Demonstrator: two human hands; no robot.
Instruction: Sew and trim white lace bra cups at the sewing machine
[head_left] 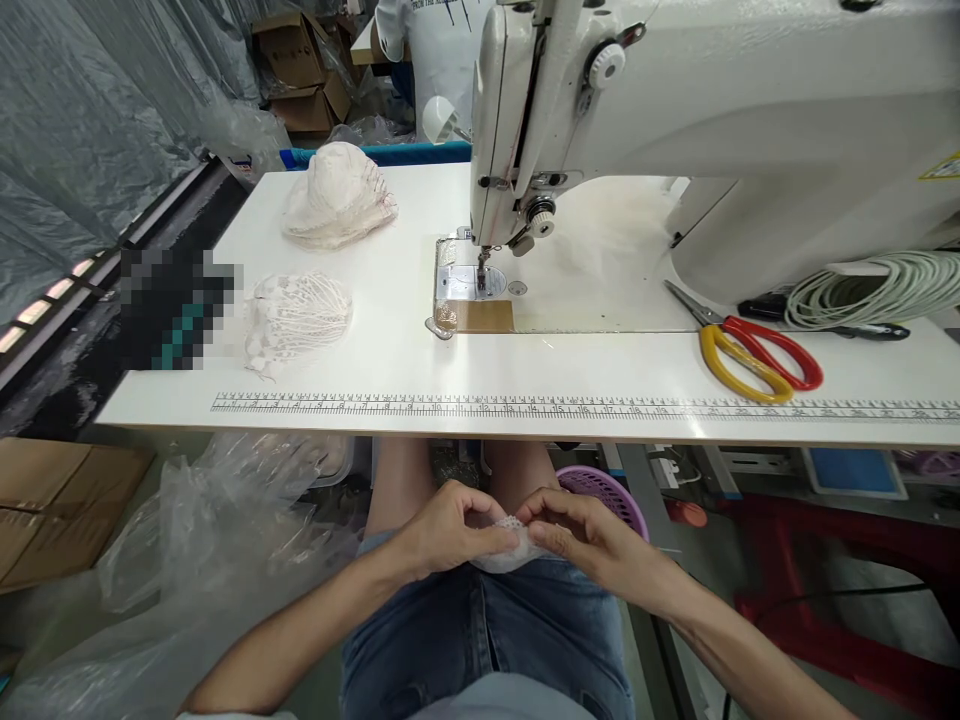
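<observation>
"White fabric piece (504, 563): where is it?"

"Below the middle of the frame, above the person's denim-covered lap, between both hands."

"And around it, biggest first?"

"A white table (405, 375) spans the frame, with a ruler scale along its near edge. A white sewing machine (720, 110) stands on it, filling the upper right. Clear plastic sheeting (187, 570) lies crumpled at the lower left, beside a cardboard box (60, 510)."

"Smaller than those?"

"A purple basket (611, 495), partly hidden, just beyond the right hand (592, 535). On the table's left part sit a heaped white bundle (337, 195) and, nearer the front edge, a flatter white lacy bundle (300, 315); the two are apart. Scissors (757, 360) with one red and one yellow handle lie at the right, near a coil of pale cable (877, 290)."

"How are the hands?"

"Nearly closed, both of them. The left hand (454, 532) pinches the piece between thumb and curled fingers; the right pinches its other side, thumb and forefinger close together. The fingers cover much of it, so I can't tell its full shape."
</observation>
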